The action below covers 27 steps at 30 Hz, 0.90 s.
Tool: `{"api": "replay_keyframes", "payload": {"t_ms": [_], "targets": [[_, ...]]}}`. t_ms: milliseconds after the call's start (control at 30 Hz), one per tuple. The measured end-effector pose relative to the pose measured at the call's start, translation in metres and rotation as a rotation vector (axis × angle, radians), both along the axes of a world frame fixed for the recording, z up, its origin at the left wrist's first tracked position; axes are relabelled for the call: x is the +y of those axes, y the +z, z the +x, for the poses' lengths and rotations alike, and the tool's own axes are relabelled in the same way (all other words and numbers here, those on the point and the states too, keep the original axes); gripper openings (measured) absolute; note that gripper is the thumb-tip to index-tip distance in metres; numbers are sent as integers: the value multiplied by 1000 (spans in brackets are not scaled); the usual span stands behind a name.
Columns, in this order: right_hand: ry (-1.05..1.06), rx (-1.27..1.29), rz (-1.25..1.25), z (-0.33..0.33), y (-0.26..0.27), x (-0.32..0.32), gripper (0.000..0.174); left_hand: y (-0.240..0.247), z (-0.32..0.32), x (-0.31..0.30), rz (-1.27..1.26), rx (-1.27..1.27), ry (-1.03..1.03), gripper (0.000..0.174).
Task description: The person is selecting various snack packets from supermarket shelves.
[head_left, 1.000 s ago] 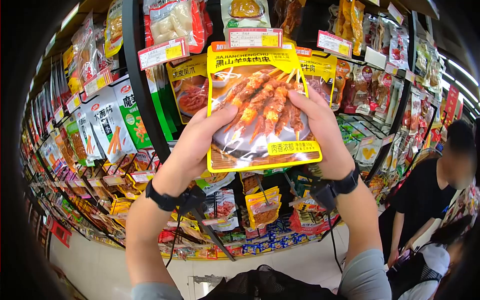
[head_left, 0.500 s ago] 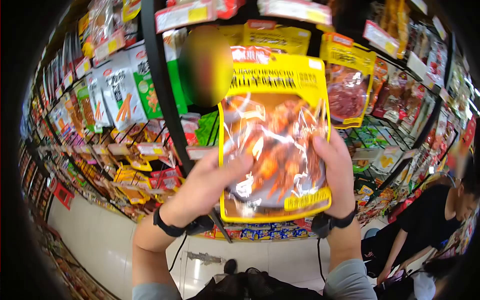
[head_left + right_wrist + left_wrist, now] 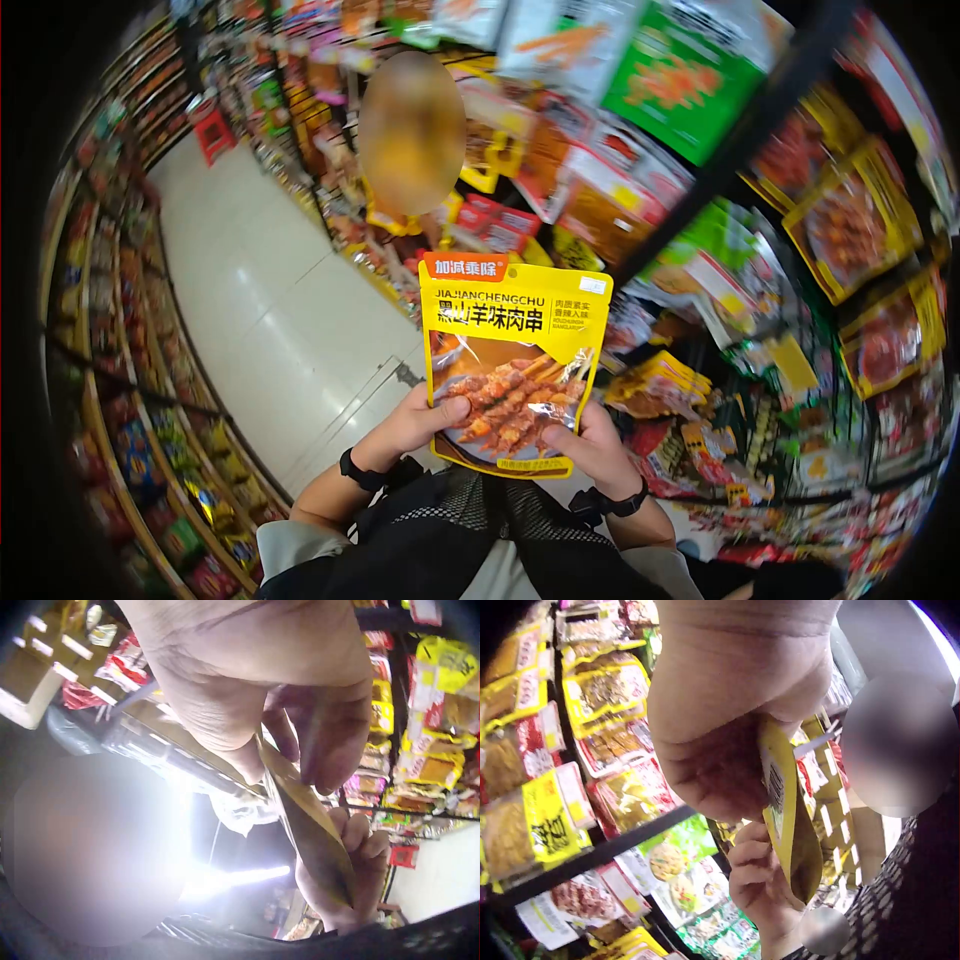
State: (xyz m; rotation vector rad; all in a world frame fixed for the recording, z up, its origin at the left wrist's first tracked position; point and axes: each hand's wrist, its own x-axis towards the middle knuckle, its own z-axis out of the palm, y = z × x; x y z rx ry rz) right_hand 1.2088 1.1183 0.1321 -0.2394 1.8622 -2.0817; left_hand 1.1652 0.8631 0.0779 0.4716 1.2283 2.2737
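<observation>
A yellow snack packet [image 3: 517, 320] printed with meat skewers is held upright in front of the person's body, its front facing the head camera. The left hand [image 3: 415, 422] grips its lower left edge, thumb across the front. At the lower right edge the right hand [image 3: 592, 452] pinches it the same way. Both wrist views show the packet nearly edge-on: in the left one, a barcode shows on the packet's back [image 3: 774, 780] and the fingers curl behind it; in the right one, the packet [image 3: 307, 817] lies between thumb and fingers.
Shelves of hanging snack packets fill the right, including a green packet [image 3: 690, 75] and more yellow skewer packets [image 3: 850, 225]. A black shelf post [image 3: 735, 140] slants across. The tiled floor [image 3: 260, 290] of an aisle runs to a red stool [image 3: 211, 133], with another shelf [image 3: 150, 450] at left.
Both hands have brought the packet down from in front of the shelf toward the body, still holding it. The head view has turned left and down, so the aisle floor now shows.
</observation>
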Motion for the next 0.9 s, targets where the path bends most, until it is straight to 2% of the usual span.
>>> {"api": "replay_keyframes", "payload": {"t_ms": [33,133,333,433,700,900], "targets": [[67,0,52,-19,-11,-16,47,-6,-4,-20,-31,-6,62,54],[213,-118,3,-71,-26,-58,44,-23,-17,-62,-82,-72,207,51],[250,-160,-94,-164,-77,-174,36,-43,-47,-155,-106,-99,470,48],[251,-193,-155,-196,-72,-228,35,-48,-54,-185,-123,-135,598,49],[460,-280,-110,-262,-111,-370,24,-73,-57,-286,-141,-262,892,47],[661,-322,-175,-331,-122,-493,35,-79,-103,-386,-163,-287,1038,47]]}}
